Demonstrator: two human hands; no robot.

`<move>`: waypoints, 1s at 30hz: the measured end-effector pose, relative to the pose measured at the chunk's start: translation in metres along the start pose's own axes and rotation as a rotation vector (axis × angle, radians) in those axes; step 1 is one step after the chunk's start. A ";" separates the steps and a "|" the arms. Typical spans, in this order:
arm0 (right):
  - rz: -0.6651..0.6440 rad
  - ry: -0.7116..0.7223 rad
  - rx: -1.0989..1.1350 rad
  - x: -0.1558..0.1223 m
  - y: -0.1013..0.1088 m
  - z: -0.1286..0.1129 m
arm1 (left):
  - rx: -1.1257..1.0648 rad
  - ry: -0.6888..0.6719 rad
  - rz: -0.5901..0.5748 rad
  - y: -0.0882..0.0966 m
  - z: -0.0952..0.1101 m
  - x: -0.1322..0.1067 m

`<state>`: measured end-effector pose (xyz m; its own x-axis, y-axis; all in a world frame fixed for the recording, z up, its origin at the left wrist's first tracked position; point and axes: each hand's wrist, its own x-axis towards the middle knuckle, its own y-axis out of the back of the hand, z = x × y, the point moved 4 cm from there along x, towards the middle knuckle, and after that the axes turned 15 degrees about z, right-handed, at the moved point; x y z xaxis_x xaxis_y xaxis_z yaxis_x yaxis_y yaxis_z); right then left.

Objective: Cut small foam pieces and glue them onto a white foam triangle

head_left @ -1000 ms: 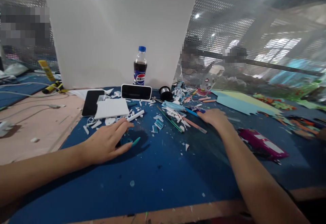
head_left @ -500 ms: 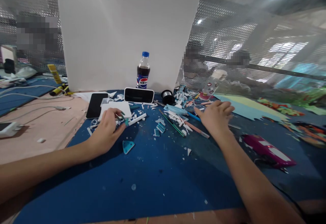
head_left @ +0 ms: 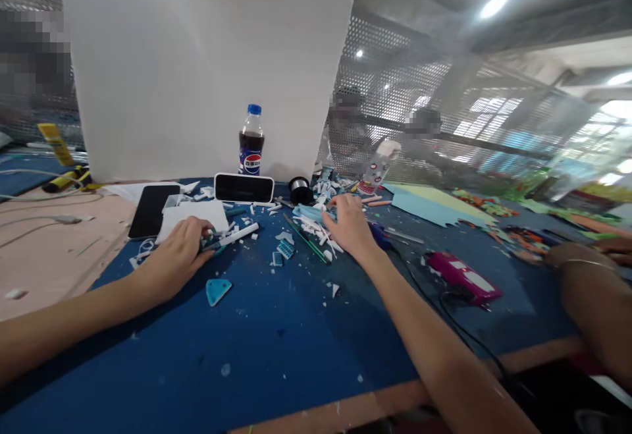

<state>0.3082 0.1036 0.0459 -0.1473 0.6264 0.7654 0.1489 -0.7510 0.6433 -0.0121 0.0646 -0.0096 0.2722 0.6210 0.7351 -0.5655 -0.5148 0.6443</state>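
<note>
My left hand (head_left: 180, 253) is at the left of the blue mat, its fingers closed round a small teal piece (head_left: 211, 243) that is mostly hidden. Beside those fingertips lie a white stick (head_left: 239, 234) and a white sheet (head_left: 197, 213). Nearer me rests a blue rounded triangular piece (head_left: 218, 290). My right hand (head_left: 349, 223) hovers over or rests on the scrap pile, thumb apart from the bent fingers; its fingertips are partly hidden. Just left of it are a light blue piece (head_left: 306, 211) and white scraps (head_left: 316, 228). By the wrist lies a dark blue corded tool (head_left: 379, 235).
Behind stand a cola bottle (head_left: 251, 144), a propped phone (head_left: 243, 188) and a wire spool (head_left: 300, 190). A black phone (head_left: 154, 211) lies left. At right are a magenta device (head_left: 464, 278), coloured sheets (head_left: 434, 210) and another person's arm (head_left: 592, 289).
The view has turned right, bringing another person's arm in. My right hand has moved left and down from beside the clear bottle to the scraps. My left hand still holds the teal piece.
</note>
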 end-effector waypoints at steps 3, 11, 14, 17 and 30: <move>-0.130 0.036 0.031 -0.007 -0.010 -0.008 | 0.140 -0.168 0.113 0.009 0.011 0.002; -0.322 0.035 0.058 -0.016 -0.014 -0.017 | 0.185 -0.303 0.164 0.020 0.032 0.010; -0.343 0.014 0.063 -0.018 -0.013 -0.019 | 0.170 -0.330 0.013 0.006 0.048 0.031; -0.351 -0.007 0.061 -0.019 -0.013 -0.022 | 0.230 -0.334 -0.095 -0.022 0.064 0.072; -0.335 -0.066 0.037 -0.019 -0.010 -0.016 | 0.257 0.115 -0.272 -0.137 0.051 0.202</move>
<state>0.2943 0.0956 0.0248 -0.1308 0.8502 0.5099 0.1384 -0.4937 0.8586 0.1600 0.2301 0.0611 0.2878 0.8102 0.5107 -0.2670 -0.4442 0.8552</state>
